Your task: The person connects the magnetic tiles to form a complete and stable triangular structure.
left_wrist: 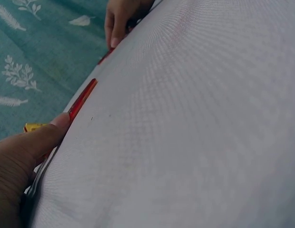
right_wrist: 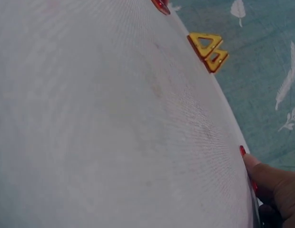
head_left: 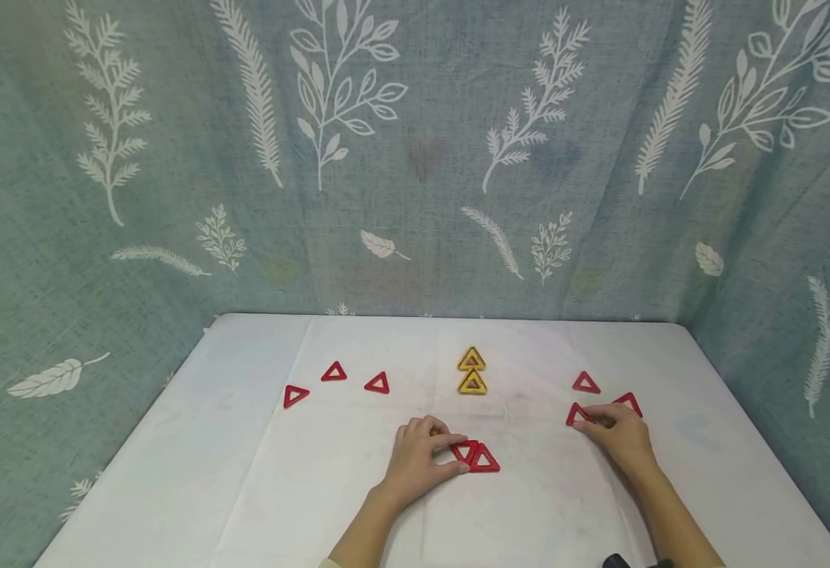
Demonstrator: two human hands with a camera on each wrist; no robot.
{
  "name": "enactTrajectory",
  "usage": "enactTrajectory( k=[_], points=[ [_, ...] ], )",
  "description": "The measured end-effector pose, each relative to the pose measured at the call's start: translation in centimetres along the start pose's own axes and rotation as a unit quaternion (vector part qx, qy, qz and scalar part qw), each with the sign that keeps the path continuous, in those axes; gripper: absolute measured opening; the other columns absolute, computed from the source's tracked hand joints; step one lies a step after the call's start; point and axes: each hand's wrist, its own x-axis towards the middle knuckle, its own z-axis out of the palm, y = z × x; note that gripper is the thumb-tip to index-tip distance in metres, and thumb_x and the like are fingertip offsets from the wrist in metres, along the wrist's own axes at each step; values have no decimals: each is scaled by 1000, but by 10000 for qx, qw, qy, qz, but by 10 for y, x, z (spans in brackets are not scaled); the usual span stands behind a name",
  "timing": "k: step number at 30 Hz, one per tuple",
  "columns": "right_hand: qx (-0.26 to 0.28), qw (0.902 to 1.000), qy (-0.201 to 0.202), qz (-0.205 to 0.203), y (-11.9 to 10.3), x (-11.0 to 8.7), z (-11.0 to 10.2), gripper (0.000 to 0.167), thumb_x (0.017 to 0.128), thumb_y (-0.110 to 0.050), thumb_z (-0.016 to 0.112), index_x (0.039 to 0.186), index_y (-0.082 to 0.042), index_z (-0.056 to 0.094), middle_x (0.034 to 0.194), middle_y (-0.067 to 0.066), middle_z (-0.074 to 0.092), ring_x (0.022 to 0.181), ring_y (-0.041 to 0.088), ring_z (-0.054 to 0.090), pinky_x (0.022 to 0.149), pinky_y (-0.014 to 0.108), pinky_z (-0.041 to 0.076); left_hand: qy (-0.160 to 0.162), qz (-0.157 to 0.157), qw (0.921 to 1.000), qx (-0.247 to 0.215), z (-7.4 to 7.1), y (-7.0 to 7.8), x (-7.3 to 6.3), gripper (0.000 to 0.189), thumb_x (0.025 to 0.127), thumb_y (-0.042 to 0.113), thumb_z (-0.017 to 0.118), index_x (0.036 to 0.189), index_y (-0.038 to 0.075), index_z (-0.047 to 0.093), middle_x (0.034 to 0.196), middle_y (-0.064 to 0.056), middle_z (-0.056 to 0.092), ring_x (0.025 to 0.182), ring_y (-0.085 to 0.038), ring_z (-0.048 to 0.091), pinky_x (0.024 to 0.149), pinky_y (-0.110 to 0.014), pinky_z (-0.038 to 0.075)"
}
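Note:
My left hand (head_left: 418, 464) is at the middle front of the table, thumb and index finger gripping the left one of two red triangle frames. That triangle (head_left: 464, 448) points down and lies edge to edge with another red triangle frame (head_left: 484, 460), which points up. To the right, my right hand (head_left: 622, 436) pinches a red triangle (head_left: 575, 416) by its right side, low at the tabletop. One more red triangle (head_left: 630, 401) lies behind this hand, partly covered by it. In the right wrist view, the thumb (right_wrist: 264, 173) presses against the red piece's edge.
Two yellow triangle frames (head_left: 472, 383) stand in line at the back middle of the white table (head_left: 315, 489). Three red triangles (head_left: 334, 371) are spread at the back left. Another red triangle (head_left: 585, 383) lies at the back right. A leaf-patterned curtain (head_left: 415, 260) hangs behind.

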Motion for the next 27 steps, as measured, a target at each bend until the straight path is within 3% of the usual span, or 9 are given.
enactTrajectory(
  k=[11,19,27],
  points=[
    [123,9982,-564,-132,0,2,4,37,73,-28,81,103,-7,72,99,8,66,87,21,57,71,25,48,-14,81,9999,88,1,-2,0,39,75,49,73,111,32,70,98,11,51,92,-9,44,86,-34,30],
    [123,9961,-846,-217,-4,3,7,35,71,-31,82,101,-13,74,96,2,66,87,18,55,74,28,47,97,346,9991,210,2,-3,0,40,75,49,72,111,31,71,97,12,50,90,-9,43,83,-33,30],
    [266,9929,-1105,-351,-11,2,10,32,72,-29,82,100,-16,74,96,0,65,89,18,56,76,30,48,-60,261,9995,176,0,-2,1,41,77,49,71,113,32,70,99,12,50,92,-10,43,85,-34,30]
  ],
)
